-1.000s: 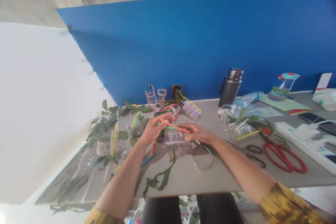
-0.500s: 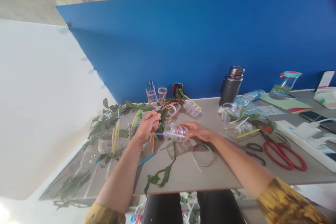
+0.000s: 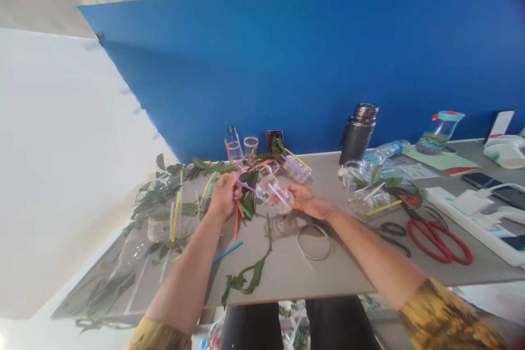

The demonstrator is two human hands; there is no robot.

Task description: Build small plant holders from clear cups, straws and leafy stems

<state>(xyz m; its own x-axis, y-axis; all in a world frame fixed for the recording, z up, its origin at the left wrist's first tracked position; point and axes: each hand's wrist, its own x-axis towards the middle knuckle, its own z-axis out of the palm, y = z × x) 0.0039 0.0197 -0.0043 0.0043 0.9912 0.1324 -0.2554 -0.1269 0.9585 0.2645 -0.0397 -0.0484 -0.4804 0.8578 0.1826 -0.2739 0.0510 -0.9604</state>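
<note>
Holding right hand (image 3: pixel 309 202): clear round plastic bottle (image 3: pixel 273 194) is gripped;
Thin purple plastic straw (image 3: pixel 247 186): aimed from bottle at nearer left hand (image 3: pixel 225 195);
Left fingers: curled; what is gripped cannot be told

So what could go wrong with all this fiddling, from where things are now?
The purple straw looks thin; between the left hand and the clear plastic bottle, it might bend or slip loose.

The right hand holds the bottle by one end, and the smooth plastic could twist or slide away.

A leafy stem lies near the front edge of the table and might get brushed off.
</note>
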